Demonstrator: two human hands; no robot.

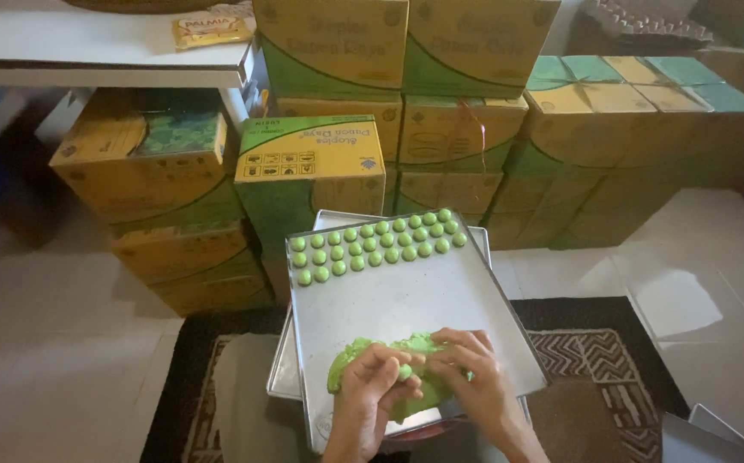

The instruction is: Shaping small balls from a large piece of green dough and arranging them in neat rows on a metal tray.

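Nearest, at six o'clock, the left hand [372,386] and the right hand [466,377] meet over a soft lump of bright green dough [363,356]. The fingers of both hands are bent and pressed together on a small piece of this dough between them; the lump lies on the near end of a flat rectangular metal baking tray [406,300]. This tray rests crooked on a second metal tray [282,377] below it, over a dark patterned rug [595,360].

Toward twelve o'clock on the tray, small round green dough balls [376,244] stand in three close rows, nearly touching. Beyond, from ten to two o'clock, yellow and green cardboard boxes [312,163] are stacked.

In my judgement the upper tray can slide or tip, because it sits turned on the lower one and the hands press on its near end. The balls then could roll together and stick. Also the sticky dough may cling to the fingers and spoil the shape.
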